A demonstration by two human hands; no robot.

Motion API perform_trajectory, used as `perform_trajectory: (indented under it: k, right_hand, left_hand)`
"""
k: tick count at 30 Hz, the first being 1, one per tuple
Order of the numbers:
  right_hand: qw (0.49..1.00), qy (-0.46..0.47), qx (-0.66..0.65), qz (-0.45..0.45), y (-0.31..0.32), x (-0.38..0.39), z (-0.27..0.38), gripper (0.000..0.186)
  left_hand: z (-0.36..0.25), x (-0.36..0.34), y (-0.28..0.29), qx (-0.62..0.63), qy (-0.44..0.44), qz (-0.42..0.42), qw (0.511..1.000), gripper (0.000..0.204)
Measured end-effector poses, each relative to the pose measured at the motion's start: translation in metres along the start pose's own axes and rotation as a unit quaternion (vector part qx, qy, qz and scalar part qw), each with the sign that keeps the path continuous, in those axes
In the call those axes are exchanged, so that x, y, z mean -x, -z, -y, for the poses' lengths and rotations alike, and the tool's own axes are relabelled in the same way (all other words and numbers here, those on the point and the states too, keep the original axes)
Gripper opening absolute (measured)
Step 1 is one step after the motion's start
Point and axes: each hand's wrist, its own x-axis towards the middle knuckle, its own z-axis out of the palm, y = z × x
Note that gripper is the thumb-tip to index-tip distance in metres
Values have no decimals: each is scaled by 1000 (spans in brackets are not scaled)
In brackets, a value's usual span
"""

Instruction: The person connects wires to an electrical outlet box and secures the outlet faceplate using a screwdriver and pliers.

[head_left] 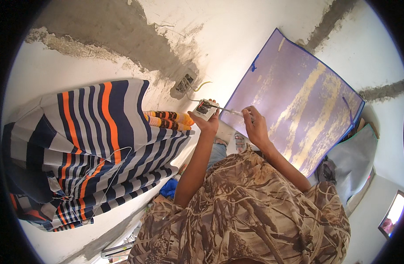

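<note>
My left hand (208,125) is closed round a white electrical socket or switch unit (205,109), its open back with dark inner parts turned up. A thin wire (189,97) runs from the unit to a wall box (184,83) set in rough cement. Out of the same box sticks a yellow-green wire (203,86). My right hand (256,128) grips a screwdriver (232,111) with a clear-looking handle, partly hidden by the fingers. Its shaft points left, and the tip is at or just over the unit; contact is too small to tell.
A striped garment (92,119) hangs close at the left, with a thin white cable over it. Beside it are orange-patterned rolls (169,120). A large worn purple board (294,101) leans at the right, near a grey sheet (354,158). My feet (239,143) show below.
</note>
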Motion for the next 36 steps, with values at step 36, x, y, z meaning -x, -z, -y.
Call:
perform_trajectory:
  k: [36]
  right_hand:
    - [992,88,64,67,4,18,4,15]
  left_hand:
    - [2,-7,17,11,-11,53,998,83]
